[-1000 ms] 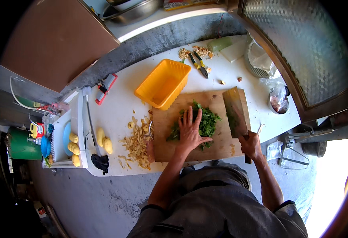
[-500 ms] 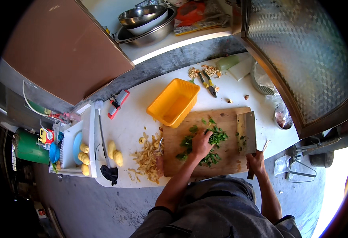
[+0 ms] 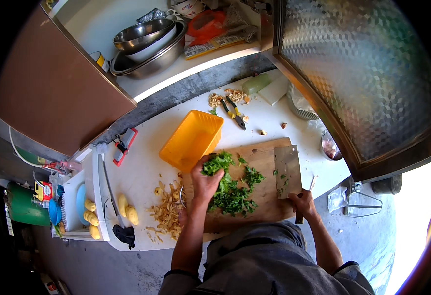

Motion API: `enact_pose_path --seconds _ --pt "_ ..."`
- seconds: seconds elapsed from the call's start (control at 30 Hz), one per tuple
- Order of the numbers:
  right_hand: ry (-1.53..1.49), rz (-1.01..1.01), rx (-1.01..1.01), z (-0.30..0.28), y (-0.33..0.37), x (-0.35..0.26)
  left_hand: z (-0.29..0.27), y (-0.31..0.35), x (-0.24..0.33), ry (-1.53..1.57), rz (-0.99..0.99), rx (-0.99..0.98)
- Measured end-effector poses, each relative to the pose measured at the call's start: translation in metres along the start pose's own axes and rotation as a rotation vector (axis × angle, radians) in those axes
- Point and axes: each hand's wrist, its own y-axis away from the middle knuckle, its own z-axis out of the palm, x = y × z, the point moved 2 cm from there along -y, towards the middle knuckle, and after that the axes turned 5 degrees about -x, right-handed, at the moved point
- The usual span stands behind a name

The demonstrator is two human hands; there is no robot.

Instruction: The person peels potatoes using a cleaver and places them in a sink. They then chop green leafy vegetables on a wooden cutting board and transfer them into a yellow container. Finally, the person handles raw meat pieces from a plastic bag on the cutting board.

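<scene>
A bunch of chopped leafy green herbs [image 3: 219, 163] is gripped in my left hand [image 3: 205, 181], raised over the left part of the wooden cutting board [image 3: 259, 220] near the yellow plastic basket [image 3: 168, 153]. More chopped herbs [image 3: 235, 196] lie in a loose heap on the board, beside that hand. My right hand [image 3: 302, 202] is closed round the handle of a cleaver [image 3: 288, 169]. The broad blade lies along the board's right side, with bits of green stuck to it. The fingertips of my left hand are partly hidden by the leaves.
Peelings [image 3: 167, 211] are heaped left of the board, with potatoes [image 3: 127, 210] farther left. Pliers [image 3: 234, 114] and nutshell pieces [image 3: 215, 101] lie behind the basket. A patterned glass cabinet door [image 3: 358, 83] hangs open at the right. Metal bowls [image 3: 149, 61] stand on the shelf above.
My left hand has gathered herbs from the board and moved left, up toward the yellow basket. My right hand still holds the cleaver at the board's right side. The whole view has shifted.
</scene>
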Motion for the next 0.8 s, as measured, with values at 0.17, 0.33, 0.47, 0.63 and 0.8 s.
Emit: enact_pose_path --seconds 0.17,0.33,0.47,0.63,0.8 --pt "-0.012 0.012 0.012 0.009 -0.010 0.008 -0.039 -0.074 0.013 0.041 0.091 0.136" --pt "-0.023 -0.012 0.002 0.012 -0.012 0.010 -0.066 -0.132 -0.030 0.019 -0.080 0.041" --pt "-0.009 0.002 -0.029 0.011 -0.014 0.013 -0.083 -0.132 -0.096 -0.857 -0.385 -0.393" --pt "-0.021 -0.030 0.005 0.005 -0.013 0.003 -0.088 -0.135 -0.066 -0.467 -0.350 -0.123" --pt "0.022 0.038 -0.038 0.009 -0.006 0.003 -0.104 -0.127 -0.063 -0.274 -0.156 0.093"
